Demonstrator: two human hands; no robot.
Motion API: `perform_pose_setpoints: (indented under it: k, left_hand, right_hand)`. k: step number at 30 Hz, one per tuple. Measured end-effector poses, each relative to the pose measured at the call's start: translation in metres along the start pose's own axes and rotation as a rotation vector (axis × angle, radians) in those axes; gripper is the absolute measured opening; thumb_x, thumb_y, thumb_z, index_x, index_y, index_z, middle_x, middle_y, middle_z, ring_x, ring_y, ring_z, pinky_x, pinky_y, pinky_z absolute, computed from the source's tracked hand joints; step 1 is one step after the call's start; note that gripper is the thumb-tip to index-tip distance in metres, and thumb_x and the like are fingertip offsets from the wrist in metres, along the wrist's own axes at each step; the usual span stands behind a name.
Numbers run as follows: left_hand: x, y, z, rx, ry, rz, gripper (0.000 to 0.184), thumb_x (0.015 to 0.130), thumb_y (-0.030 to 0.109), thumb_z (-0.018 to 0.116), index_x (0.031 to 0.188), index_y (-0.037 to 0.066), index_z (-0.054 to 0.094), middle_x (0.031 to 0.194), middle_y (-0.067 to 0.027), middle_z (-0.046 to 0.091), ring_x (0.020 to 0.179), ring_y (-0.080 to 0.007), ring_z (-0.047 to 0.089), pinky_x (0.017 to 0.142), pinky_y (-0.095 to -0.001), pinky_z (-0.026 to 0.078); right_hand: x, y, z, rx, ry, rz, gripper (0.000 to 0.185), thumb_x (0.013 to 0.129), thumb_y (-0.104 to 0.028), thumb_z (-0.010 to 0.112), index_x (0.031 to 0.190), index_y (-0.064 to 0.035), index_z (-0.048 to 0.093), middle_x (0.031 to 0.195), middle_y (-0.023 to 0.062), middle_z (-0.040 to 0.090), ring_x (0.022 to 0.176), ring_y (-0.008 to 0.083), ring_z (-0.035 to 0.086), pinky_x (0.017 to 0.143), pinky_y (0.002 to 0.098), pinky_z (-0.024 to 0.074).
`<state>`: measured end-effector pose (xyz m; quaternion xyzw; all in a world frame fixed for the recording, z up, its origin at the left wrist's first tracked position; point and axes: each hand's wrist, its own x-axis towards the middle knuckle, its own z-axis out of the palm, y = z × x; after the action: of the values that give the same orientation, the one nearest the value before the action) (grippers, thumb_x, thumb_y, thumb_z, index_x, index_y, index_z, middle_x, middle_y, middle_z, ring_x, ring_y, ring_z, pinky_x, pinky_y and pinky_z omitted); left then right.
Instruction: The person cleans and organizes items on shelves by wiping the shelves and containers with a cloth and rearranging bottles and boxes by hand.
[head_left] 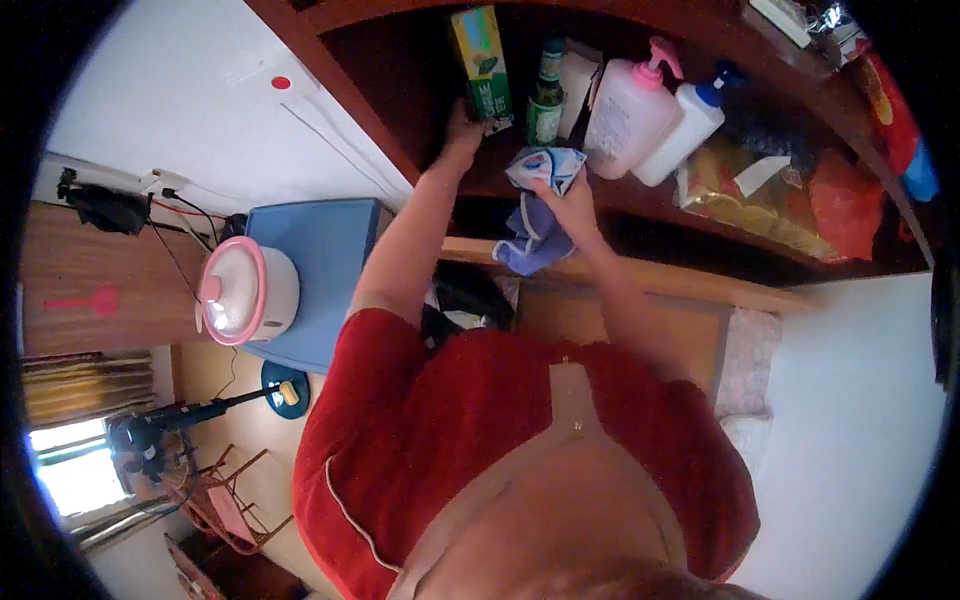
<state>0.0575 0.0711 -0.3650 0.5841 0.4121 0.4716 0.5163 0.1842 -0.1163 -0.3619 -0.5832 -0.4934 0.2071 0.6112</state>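
Right hand [571, 207] pinches a blue-and-white plastic packet [543, 165], probably light, soft, best held mid-side; left hand [463, 136], eleven o'clock, touches a green-and-yellow cardboard box [487, 75], fingers' grip unclear.

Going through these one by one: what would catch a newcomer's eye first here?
Probably the bright red short-sleeved shirt filling the lower middle. Next, perhaps, the round pink-and-white lidded pot on the blue flat-topped cabinet at left. Then the translucent pink plastic pump bottle on the dark wooden shelf, near the right hand holding a blue-and-white packet.
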Motion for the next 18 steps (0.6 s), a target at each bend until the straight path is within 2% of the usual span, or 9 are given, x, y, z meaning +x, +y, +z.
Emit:
perform_pose_setpoints:
  k: [1,4,8,10,14,17,18]
  left_hand:
    - [0.003,0.000,0.000,0.136,-0.011,-0.018,0.067,0.068,-0.006,0.066,0.129,0.003,0.040,0.117,-0.0115,0.056,0.107,-0.0243,0.053,0.091,-0.0324,0.040]
    - [0.013,-0.007,0.001,-0.007,0.014,0.037,0.064,0.069,-0.007,0.061,0.129,0.004,0.043,0.115,-0.0127,0.057,0.106,-0.0240,0.053,0.091,-0.0322,0.040]
    - [0.017,-0.012,0.007,0.046,0.035,0.060,0.058,0.072,-0.003,0.059,0.127,0.005,0.045,0.117,-0.0092,0.056,0.104,-0.0210,0.053,0.088,-0.0311,0.042]
    - [0.014,-0.001,0.009,0.094,0.095,0.009,0.056,0.071,-0.006,0.057,0.125,0.007,0.049,0.112,-0.0117,0.059,0.102,-0.0229,0.055,0.089,-0.0324,0.041]
    - [0.033,-0.021,0.008,0.137,0.124,-0.024,0.053,0.072,-0.004,0.058,0.123,0.005,0.050,0.113,-0.0136,0.059,0.104,-0.0256,0.055,0.089,-0.0332,0.042]
    - [0.049,-0.046,0.024,0.327,0.281,-0.116,0.051,0.070,0.001,0.062,0.120,0.003,0.051,0.110,-0.0171,0.059,0.104,-0.0302,0.055,0.089,-0.0360,0.042]
    - [0.055,-0.067,0.027,0.245,0.325,-0.065,0.052,0.069,0.005,0.065,0.118,0.000,0.050,0.109,-0.0199,0.058,0.105,-0.0331,0.054,0.090,-0.0385,0.041]
  right_hand:
    - [-0.003,-0.009,-0.001,0.005,-0.012,0.041,0.065,0.070,-0.036,0.077,0.111,0.0026,0.044,0.099,0.0162,0.062,0.092,0.0256,0.062,0.080,0.0336,0.0472]
    - [0.001,0.002,-0.001,-0.047,-0.001,0.065,0.066,0.069,-0.037,0.077,0.110,0.0034,0.044,0.098,0.0175,0.062,0.091,0.0270,0.063,0.079,0.0341,0.0481]
    - [0.000,0.001,-0.002,-0.090,-0.041,0.090,0.068,0.068,-0.038,0.077,0.110,0.0032,0.043,0.099,0.0189,0.062,0.093,0.0289,0.062,0.080,0.0351,0.0480]
    - [0.000,0.001,-0.002,-0.078,-0.045,0.095,0.068,0.068,-0.039,0.077,0.110,0.0027,0.043,0.100,0.0193,0.062,0.094,0.0294,0.062,0.080,0.0354,0.0478]
    - [0.000,0.004,-0.002,-0.057,-0.039,0.094,0.068,0.068,-0.040,0.077,0.110,0.0010,0.044,0.102,0.0179,0.061,0.095,0.0279,0.061,0.082,0.0354,0.0471]
    - [0.000,0.001,-0.002,-0.067,-0.047,0.128,0.069,0.067,-0.040,0.078,0.111,0.0006,0.044,0.102,0.0170,0.061,0.096,0.0268,0.061,0.082,0.0352,0.0468]
    - [0.000,-0.001,-0.003,-0.101,-0.050,0.148,0.070,0.067,-0.040,0.078,0.112,0.0007,0.043,0.103,0.0166,0.061,0.096,0.0262,0.061,0.082,0.0350,0.0467]
